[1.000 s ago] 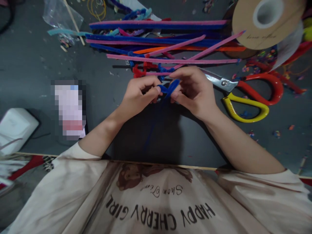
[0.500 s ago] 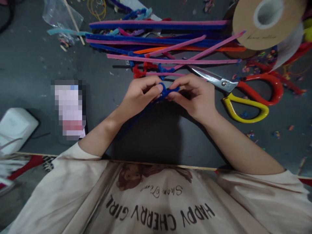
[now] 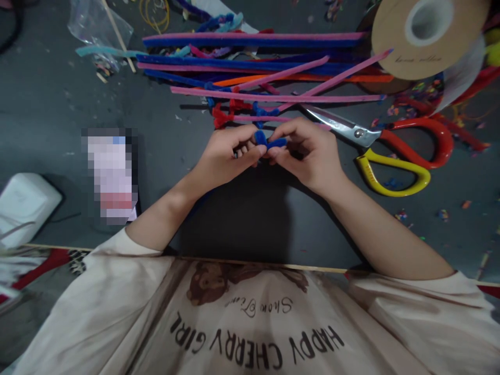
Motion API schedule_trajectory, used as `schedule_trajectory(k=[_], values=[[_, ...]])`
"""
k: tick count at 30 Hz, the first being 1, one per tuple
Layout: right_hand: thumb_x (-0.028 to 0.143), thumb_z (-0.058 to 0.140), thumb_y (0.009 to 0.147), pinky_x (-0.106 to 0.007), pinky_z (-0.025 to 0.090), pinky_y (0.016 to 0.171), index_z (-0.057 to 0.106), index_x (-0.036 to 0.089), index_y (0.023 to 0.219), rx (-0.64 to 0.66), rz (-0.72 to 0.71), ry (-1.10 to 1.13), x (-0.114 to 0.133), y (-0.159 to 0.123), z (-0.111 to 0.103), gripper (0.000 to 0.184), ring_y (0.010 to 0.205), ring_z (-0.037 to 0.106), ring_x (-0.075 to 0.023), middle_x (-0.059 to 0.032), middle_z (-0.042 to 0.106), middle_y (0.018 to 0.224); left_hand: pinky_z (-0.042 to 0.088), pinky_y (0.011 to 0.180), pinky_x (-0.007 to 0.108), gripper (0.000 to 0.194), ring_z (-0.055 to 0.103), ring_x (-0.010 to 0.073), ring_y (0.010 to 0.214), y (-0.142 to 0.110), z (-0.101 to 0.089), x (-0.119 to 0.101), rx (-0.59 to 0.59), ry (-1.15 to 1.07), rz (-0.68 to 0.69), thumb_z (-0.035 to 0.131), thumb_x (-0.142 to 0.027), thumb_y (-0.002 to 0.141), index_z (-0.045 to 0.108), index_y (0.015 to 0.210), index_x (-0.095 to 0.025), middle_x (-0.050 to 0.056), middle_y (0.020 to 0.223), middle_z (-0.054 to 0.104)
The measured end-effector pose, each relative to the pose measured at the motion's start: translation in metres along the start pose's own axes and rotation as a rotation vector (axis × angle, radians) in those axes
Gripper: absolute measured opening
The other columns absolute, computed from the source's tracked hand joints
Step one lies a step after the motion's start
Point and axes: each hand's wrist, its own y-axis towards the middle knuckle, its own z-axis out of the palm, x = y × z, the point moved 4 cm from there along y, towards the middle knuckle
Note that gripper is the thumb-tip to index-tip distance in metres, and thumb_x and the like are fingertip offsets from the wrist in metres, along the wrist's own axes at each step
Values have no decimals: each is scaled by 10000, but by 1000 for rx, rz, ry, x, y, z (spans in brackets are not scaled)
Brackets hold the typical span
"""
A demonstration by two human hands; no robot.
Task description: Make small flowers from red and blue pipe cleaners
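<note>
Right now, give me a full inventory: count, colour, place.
Bent fuzzy stem: one, blue, between the hands
Loose fuzzy stems: many, overlapping; mainly pink, blue, orange; beyond the hands
Twisted red pieces: at least two, red, just beyond the left hand
Scissors: one, red and yellow handles, beside the right hand
Spool: one, tan, top right
Thin loops: count unclear, yellow, top left
Bag: one, clear, top left
Stick: one, pale, by the bag
Phone: one, pixelated, left
Boxy device: one, white, far left
Scraps: many, multicoloured, mostly right
Tabletop: one, dark grey, underneath
Shirt: one, cream, bottom
Left hand: one, bare, centre
Right hand: one, bare, centre
</note>
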Motion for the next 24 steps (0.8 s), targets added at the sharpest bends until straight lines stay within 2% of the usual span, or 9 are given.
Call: schedule_trajectory(k=[4,7,12,17,20,23,24], values=[[192,568,803,-193,332,455,552,192,786,56,16,-33,0,0,0,23,486,477,-45,52,529,599,327,464,171,203,442,32,469,0,1,-7,5,114,82,532,-252,821,507,640,-164,-40,530,537],[146,552,798,-183,326,459,553,172,787,116,-15,-44,2,1,0,28,490,473,-38,45,569,615,321,487,156,191,409,19,472,-1,0,-10,20,173,113,532,-190,809,505,625,-150,-52,514,506],[93,542,788,-173,402,511,588,162,824,135,-173,-73,13,1,0,90,561,545,-43,29,635,701,315,466,136,159,414,7,458,-2,-2,-11,86,53,41,544,-190,800,509,654,-139,-62,509,494],[134,498,845,-209,486,632,605,219,899,27,-447,-321,21,-8,1,147,692,624,-81,18,680,768,289,407,134,135,431,7,406,-1,-2,-15,176,-210,-166,551,-149,771,516,641,-141,-69,456,485],[179,490,864,-237,486,623,593,260,920,-76,-580,-514,22,-16,4,143,689,627,-97,19,688,791,317,399,146,143,450,18,386,0,0,-17,239,-369,-254,586,-169,756,537,624,-144,-64,441,490],[167,493,865,-243,479,594,576,272,927,-133,-636,-594,25,-21,7,147,681,636,-102,23,701,808,328,416,160,184,450,24,390,-1,4,-15,305,-411,-245,594,-214,774,544,610,-147,-54,436,489],[155,496,863,-238,485,600,573,268,935,-139,-605,-570,25,-21,7,154,692,641,-100,18,704,824,324,423,161,185,443,21,398,-1,3,-14,275,-406,-202,592,-223,780,538,618,-152,-56,443,488]])
